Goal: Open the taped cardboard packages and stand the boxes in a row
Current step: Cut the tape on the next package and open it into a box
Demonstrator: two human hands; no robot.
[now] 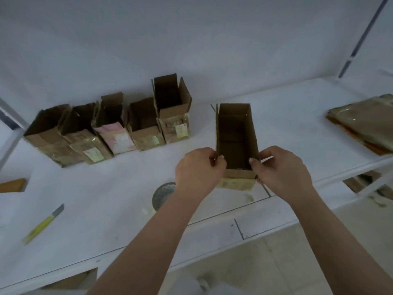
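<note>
Both hands pinch the open box [237, 143] at its near rim: my left hand [197, 169] has thumb and fingers curled over the left wall, my right hand [280, 169] grips the right wall the same way. From here I see the box upright on the white table [106, 199], mouth up, nothing visible inside, well apart from the row of five opened boxes [110, 128] that stand touching one another to the left along the wall. Between my left forearm and the table edge a round grey tape roll [162, 195] peeks out, partly hidden. A yellow-handled knife [43, 224] lies far left near the front. At the far right, flat taped packages [363, 122] sit stacked. Nothing lies between the held box and the row.
</note>
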